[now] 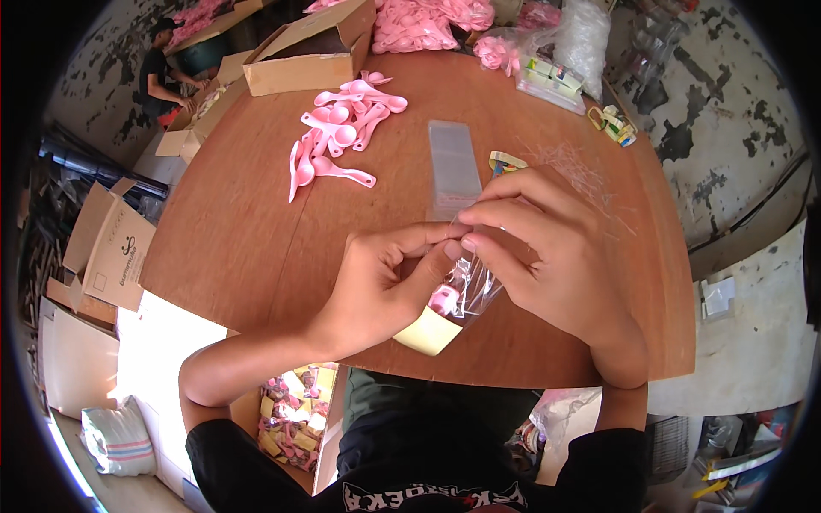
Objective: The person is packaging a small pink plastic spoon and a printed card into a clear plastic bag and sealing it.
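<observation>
Left hand and right hand both pinched, above the near side of a brown table, which bore a heap of pink spoons and a stack of clear sleeves, the top of a clear bag containing yellow card and a pink piece.

- Brown wooden counter, its edges bowed by the lens
- Open cardboard box at the counter's far left edge
- Co-worker in a black top at the upper left, arms reaching toward another open carton
- Long dark tubes along the left side
- Printed cardboard box, flaps raised, left of the counter
- White sack with coloured stripes, lower left
- Wall with peeling paint, on the right
- Dark cable against that wall
</observation>
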Motion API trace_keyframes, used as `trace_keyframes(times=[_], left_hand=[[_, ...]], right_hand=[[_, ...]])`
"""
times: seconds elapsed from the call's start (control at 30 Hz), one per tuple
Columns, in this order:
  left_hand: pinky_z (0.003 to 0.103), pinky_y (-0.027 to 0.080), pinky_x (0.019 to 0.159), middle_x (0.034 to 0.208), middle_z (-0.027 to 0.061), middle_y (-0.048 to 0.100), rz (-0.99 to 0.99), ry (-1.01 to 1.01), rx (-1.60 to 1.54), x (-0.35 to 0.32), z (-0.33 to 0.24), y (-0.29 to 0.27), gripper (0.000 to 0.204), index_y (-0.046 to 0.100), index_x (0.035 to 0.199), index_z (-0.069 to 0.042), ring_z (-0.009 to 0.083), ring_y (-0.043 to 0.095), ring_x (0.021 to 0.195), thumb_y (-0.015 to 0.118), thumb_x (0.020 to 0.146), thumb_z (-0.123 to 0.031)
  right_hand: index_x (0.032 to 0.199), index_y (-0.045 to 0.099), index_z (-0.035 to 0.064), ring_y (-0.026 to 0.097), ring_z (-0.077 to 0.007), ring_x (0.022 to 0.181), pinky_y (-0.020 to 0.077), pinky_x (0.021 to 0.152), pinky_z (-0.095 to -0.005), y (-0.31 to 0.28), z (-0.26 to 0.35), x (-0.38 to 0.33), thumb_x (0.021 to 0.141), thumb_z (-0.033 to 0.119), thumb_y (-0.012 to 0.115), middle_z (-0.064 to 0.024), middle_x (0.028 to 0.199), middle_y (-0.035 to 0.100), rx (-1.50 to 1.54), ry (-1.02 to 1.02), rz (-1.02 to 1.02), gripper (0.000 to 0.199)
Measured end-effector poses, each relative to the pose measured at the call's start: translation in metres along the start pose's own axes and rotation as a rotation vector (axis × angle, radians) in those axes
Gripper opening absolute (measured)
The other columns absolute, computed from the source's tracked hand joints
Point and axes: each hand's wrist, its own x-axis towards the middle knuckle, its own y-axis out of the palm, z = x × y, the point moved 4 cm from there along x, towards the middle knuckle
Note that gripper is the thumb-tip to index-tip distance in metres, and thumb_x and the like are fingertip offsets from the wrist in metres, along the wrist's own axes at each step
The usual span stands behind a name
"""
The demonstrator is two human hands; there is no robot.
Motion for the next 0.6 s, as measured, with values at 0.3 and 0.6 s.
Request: trace_keyframes(times=[0.3,0.6], left_hand=[[0.027,0.043,0.048,0.066,0.0124,0.062,0.077,0.087,0.297,-0.002,-0.03,0.01,0.025,0.064,0.108,0.005,0.0103,0.053,0.052,0.057,0.084,0.004],[0.029,0.047,0.052,0.076,0.0171,0.067,0.06,0.227,0.388,-0.012,-0.045,0.019,0.039,0.062,0.117,0.004,0.0203,0.063,0.055,0.058,0.079,0.01]], right_hand=[[0.08,0.064,0.0023,0.058,-0.0235,0.072,0.048,0.063,-0.0351,0.005,0.009,-0.009,0.063,-0.002,0.072,-0.0063,0.083,0.058,-0.287,-0.194,-0.007,0.02],[0.069,0.059,0.0016,0.057,-0.0206,0.061,0.0458,0.057,-0.0304,-0.009,-0.002,-0.007,0.056,-0.007,0.065,-0.0067,0.07,0.056,0.025,-0.093,-0.155,0.016]])
